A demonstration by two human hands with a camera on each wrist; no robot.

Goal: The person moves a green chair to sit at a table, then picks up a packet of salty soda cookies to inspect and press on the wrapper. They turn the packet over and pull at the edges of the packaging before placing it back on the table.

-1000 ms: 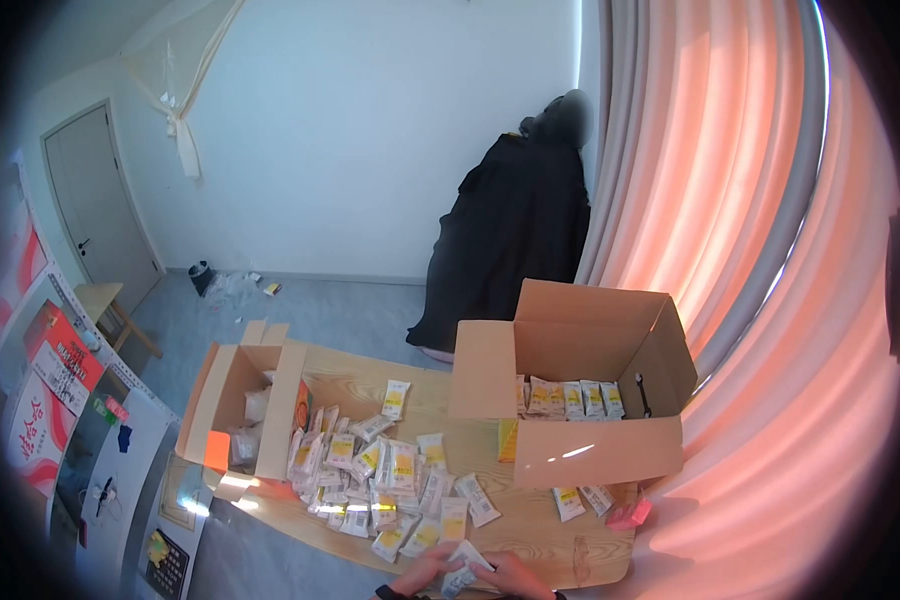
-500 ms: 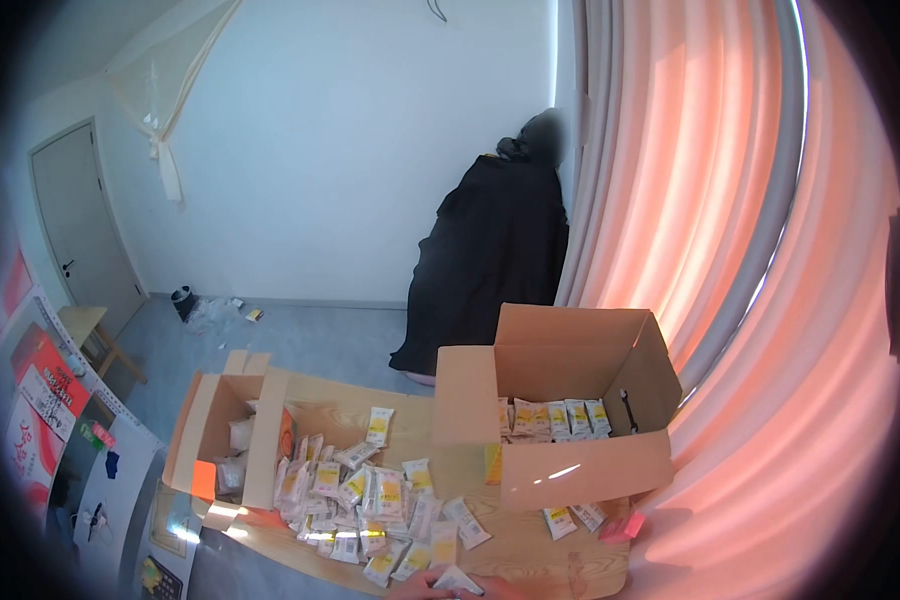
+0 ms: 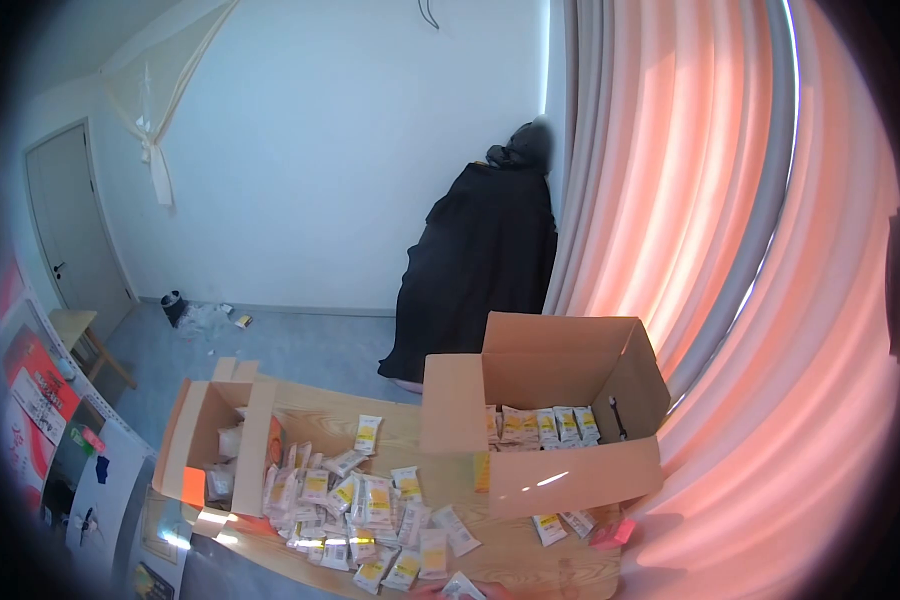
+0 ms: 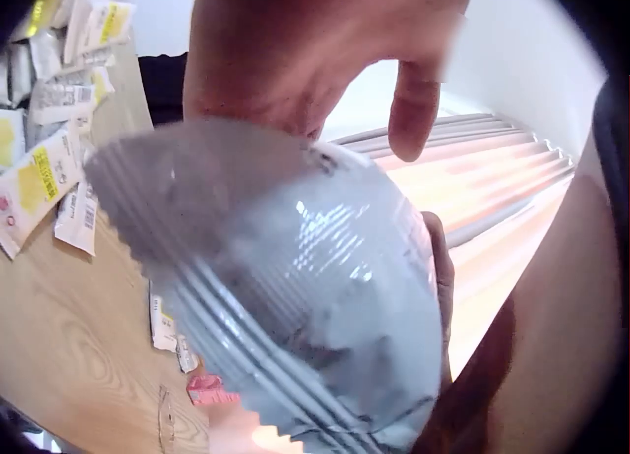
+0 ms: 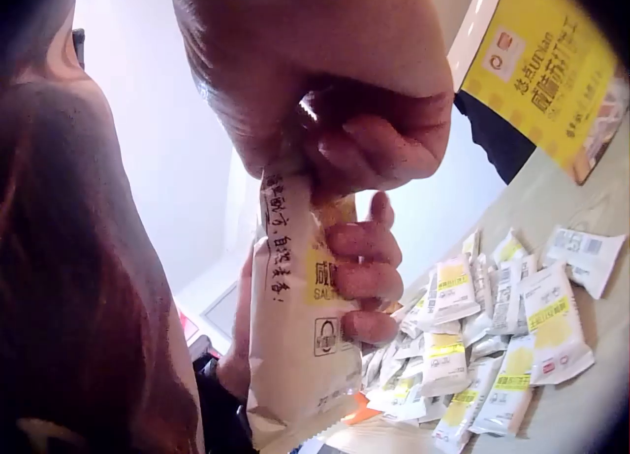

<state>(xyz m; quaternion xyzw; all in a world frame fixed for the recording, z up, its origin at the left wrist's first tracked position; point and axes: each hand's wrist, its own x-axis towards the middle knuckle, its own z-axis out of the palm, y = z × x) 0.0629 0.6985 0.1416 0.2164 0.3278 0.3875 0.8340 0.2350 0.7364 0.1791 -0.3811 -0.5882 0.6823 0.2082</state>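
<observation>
Both hands hold one white cracker packet [image 5: 295, 336] with yellow print, low at the bottom edge of the head view. In the right wrist view, my right hand [image 5: 335, 90] pinches the packet's upper end with curled fingers. My left hand's fingers [image 5: 366, 272] wrap its side from behind. The left wrist view shows the packet's shiny back and crimped, zigzag end close up, with my left hand [image 4: 315, 50] above it. A large pile of similar cracker packets [image 3: 375, 500] lies on the wooden table beyond the hands.
An open carton [image 3: 575, 480] at the right holds a row of packets [image 3: 535, 425]. Another open carton [image 3: 260, 420] at the left has clear bags inside. Two loose packets [image 3: 548, 528] and a pink item [image 3: 615, 533] lie near the table's right end. A curtain [image 3: 700, 250] hangs alongside.
The head view has shifted, so the table and cartons sit lower and further left. The hands and their packet have slid down, almost out of that view.
</observation>
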